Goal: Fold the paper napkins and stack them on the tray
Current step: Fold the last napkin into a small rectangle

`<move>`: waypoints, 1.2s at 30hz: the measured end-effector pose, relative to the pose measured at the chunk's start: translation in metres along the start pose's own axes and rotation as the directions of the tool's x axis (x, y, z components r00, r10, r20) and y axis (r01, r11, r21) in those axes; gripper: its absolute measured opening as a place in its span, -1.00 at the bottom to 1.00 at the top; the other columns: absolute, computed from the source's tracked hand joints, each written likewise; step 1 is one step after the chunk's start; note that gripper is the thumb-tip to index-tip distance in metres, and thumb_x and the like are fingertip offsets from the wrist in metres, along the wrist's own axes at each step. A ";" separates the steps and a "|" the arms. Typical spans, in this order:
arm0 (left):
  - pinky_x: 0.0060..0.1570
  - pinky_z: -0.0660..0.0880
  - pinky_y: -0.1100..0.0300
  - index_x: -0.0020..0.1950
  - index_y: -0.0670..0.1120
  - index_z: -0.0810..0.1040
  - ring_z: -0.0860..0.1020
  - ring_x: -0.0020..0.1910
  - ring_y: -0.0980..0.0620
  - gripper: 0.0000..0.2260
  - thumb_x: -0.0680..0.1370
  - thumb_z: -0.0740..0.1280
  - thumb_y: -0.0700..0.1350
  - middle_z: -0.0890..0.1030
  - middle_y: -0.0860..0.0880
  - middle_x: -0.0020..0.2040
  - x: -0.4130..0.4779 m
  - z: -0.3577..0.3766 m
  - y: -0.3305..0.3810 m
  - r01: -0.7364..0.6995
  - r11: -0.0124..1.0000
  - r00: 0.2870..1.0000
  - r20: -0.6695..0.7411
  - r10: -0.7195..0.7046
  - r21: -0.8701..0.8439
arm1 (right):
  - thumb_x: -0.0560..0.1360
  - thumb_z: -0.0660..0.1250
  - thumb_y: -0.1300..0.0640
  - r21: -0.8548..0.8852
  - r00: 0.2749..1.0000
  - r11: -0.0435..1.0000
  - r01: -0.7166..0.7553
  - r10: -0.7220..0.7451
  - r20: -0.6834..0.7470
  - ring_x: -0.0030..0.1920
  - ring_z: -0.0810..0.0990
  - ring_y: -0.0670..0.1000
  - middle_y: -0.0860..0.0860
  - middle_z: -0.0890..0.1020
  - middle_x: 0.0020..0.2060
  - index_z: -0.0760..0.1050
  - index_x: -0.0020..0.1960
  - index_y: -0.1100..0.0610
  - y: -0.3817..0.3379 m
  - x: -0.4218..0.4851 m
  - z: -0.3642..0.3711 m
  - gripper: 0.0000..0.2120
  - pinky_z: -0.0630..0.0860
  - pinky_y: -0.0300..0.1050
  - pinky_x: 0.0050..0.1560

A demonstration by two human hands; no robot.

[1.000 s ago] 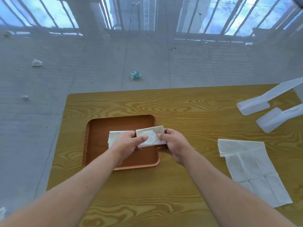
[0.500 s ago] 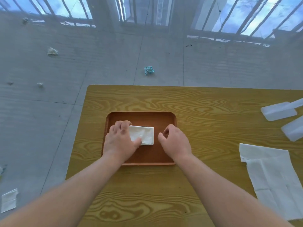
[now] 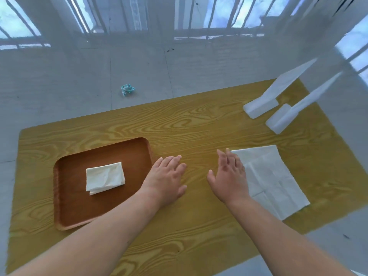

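A folded napkin stack [image 3: 105,178] is seen lying near the middle of the brown tray [image 3: 75,208], which is set on the left part of the wooden table [image 3: 199,124]. The left hand [image 3: 166,178] is held just beside the tray's right edge, fingers straight, with nothing grasped. The right hand [image 3: 229,176] is likewise spread and empty, placed over the left edge of the unfolded napkins [image 3: 274,180] (contact cannot be judged). Two white plastic pieces [image 3: 260,106] are laid at the far right.
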State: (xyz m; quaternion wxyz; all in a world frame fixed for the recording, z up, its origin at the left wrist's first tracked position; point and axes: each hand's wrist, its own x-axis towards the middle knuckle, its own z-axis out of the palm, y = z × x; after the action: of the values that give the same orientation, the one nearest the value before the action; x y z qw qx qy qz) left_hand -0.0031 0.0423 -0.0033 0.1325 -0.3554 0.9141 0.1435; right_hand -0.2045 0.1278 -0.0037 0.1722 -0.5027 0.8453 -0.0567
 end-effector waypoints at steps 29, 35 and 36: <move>0.23 0.47 -0.04 0.41 -0.07 0.47 0.49 0.27 -0.11 -0.57 0.59 0.28 0.08 0.49 -0.06 0.40 0.091 0.007 0.146 -0.447 0.868 0.880 -0.070 0.470 0.216 | 0.58 0.26 -0.01 -0.074 0.989 0.988 -0.139 0.135 -0.053 -0.03 0.45 0.05 -0.04 0.48 -0.09 0.50 -0.05 0.02 0.148 -0.059 -0.014 -0.88 0.46 -0.02 -0.03; 0.31 0.46 -0.05 0.46 -0.05 0.47 0.49 0.34 -0.12 -0.38 0.43 0.46 0.11 0.49 -0.08 0.44 0.093 0.002 0.153 -0.470 0.864 0.869 -0.075 0.489 0.179 | 0.62 0.27 0.04 0.080 0.994 0.994 0.072 -0.065 -0.092 -0.03 0.45 0.00 -0.07 0.51 -0.08 0.48 -0.03 0.04 0.151 -0.062 -0.023 -0.90 0.46 -0.09 0.02; 0.28 0.49 -0.04 0.42 -0.04 0.50 0.52 0.30 -0.11 -0.41 0.43 0.47 0.09 0.54 -0.07 0.39 0.091 -0.001 0.152 -0.474 0.864 0.865 -0.089 0.493 0.171 | 0.63 0.26 0.05 0.113 0.990 0.986 0.119 -0.109 -0.089 -0.03 0.45 -0.01 -0.08 0.52 -0.07 0.48 -0.02 0.05 0.150 -0.061 -0.025 -0.90 0.47 -0.09 0.02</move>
State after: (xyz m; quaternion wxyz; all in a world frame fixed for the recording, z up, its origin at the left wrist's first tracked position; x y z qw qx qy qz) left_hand -0.1725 0.0937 -0.0086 0.0576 -0.1125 0.9885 0.0829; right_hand -0.3111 0.2523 -0.0067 0.1631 -0.5362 0.8167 -0.1372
